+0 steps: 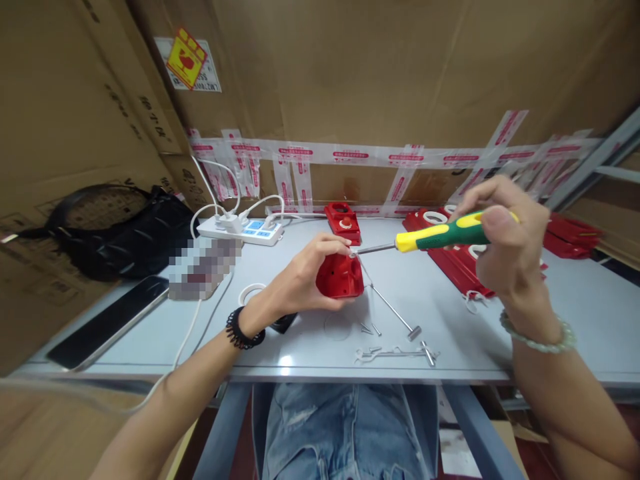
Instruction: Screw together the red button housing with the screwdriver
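Note:
My left hand [310,273] is closed around a red plastic housing [341,279], tilted so its hollow side shows. In my right hand [515,233] is a screwdriver [443,233] with a yellow and green handle, held nearly level. Its tip meets the housing's upper edge beside my left fingertips; what it touches there is too small to make out. Below the housing, a metal rod with a small hammer-like end [395,312] lies on the table, its thin cord or wire running up to the housing. A second such metal piece [400,353] and several screws [371,329] lie nearer the front edge.
A white power strip [245,229] with plugged-in cables stands at the back left, near a phone [110,323] and a black bag [130,233]. More red parts [453,267] lie to the right, and one red part [343,223] stands behind. Cardboard [350,80] walls the back.

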Available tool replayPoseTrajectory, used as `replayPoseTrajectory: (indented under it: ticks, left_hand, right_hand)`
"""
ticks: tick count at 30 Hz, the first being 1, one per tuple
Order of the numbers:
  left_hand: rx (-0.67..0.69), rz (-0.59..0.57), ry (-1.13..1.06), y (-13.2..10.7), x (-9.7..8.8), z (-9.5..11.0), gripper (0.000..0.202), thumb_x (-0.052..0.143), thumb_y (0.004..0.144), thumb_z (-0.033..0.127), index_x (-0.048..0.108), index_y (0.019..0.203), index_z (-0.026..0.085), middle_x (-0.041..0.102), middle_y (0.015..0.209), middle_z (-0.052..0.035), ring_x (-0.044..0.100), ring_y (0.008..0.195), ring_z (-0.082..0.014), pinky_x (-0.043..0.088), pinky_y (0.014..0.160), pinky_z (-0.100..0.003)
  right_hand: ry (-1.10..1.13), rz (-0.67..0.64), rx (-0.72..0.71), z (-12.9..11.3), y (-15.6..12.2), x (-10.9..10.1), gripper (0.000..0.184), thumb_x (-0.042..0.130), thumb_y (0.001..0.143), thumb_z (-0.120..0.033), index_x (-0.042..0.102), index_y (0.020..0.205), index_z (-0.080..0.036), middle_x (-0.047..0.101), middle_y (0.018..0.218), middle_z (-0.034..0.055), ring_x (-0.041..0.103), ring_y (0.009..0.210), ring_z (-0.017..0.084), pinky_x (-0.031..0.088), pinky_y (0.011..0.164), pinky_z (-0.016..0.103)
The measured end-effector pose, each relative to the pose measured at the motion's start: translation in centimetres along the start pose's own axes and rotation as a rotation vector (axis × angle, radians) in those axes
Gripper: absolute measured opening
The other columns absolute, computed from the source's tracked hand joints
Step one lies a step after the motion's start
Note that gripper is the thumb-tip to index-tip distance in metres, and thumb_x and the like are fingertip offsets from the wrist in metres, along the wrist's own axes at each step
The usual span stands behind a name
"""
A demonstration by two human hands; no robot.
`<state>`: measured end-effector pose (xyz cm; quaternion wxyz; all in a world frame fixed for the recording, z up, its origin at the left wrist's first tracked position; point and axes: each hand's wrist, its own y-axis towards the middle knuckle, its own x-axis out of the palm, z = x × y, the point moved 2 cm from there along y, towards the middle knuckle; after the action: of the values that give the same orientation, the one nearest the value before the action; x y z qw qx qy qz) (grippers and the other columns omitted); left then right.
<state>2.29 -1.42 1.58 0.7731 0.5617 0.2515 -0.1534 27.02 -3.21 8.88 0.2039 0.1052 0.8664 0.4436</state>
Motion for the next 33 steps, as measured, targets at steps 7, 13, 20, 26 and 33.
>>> replayPoseTrajectory:
  ticks: [7,13,20,26,33]
  left_hand:
    - [0.004,0.002,0.001,0.0,0.0,0.0,0.071,0.081,0.061,0.024,0.040,0.118,0.023,0.055,0.114,-0.0102,0.055,0.108,-0.0242,0.051,0.086,-0.039]
    - [-0.022,-0.008,-0.001,-0.1,-0.1,-0.6,0.068,0.080,0.062,0.021,0.040,0.118,0.022,0.054,0.115,-0.0111,0.055,0.109,-0.0245,0.050,0.088,-0.040]
    - [-0.059,0.026,0.064,-0.3,-0.6,-1.5,0.071,0.079,0.060,0.017,0.040,0.118,0.022,0.054,0.113,-0.0099,0.054,0.110,-0.0258,0.050,0.087,-0.041]
    - [-0.065,0.044,0.084,-0.4,-0.7,-1.9,0.069,0.081,0.061,0.024,0.041,0.117,0.022,0.054,0.112,-0.0098,0.054,0.109,-0.0251,0.050,0.087,-0.041]
    - [-0.060,0.114,0.130,-0.3,-1.2,-2.2,0.071,0.082,0.058,0.023,0.042,0.117,0.021,0.055,0.114,-0.0099,0.053,0.108,-0.0245,0.050,0.085,-0.041]
  right_hand:
    - [0.132,0.025,-0.100,0.2,0.3,0.5,0.005,0.050,0.075,-0.024,0.046,0.077,-0.025,0.049,0.056,-0.0046,0.047,0.048,0.012,0.035,0.047,0.029]
    - [-0.294,0.051,-0.066,0.5,-0.1,0.7,0.027,0.049,0.086,-0.037,0.050,0.065,-0.021,0.046,0.052,-0.0039,0.040,0.045,0.008,0.029,0.044,0.026]
    - [-0.106,-0.324,0.124,1.0,0.2,-0.1,0.023,0.059,0.077,-0.030,0.043,0.092,-0.024,0.052,0.077,-0.0037,0.053,0.049,0.009,0.041,0.047,0.026]
    - [-0.394,-0.205,0.171,0.9,0.1,0.7,0.040,0.048,0.088,-0.053,0.045,0.064,-0.021,0.039,0.048,-0.0049,0.036,0.042,0.008,0.027,0.044,0.027]
    - [-0.277,-0.160,0.112,1.3,-0.2,1.6,0.036,0.047,0.089,-0.045,0.044,0.063,-0.021,0.044,0.058,-0.0023,0.038,0.052,0.010,0.030,0.049,0.027]
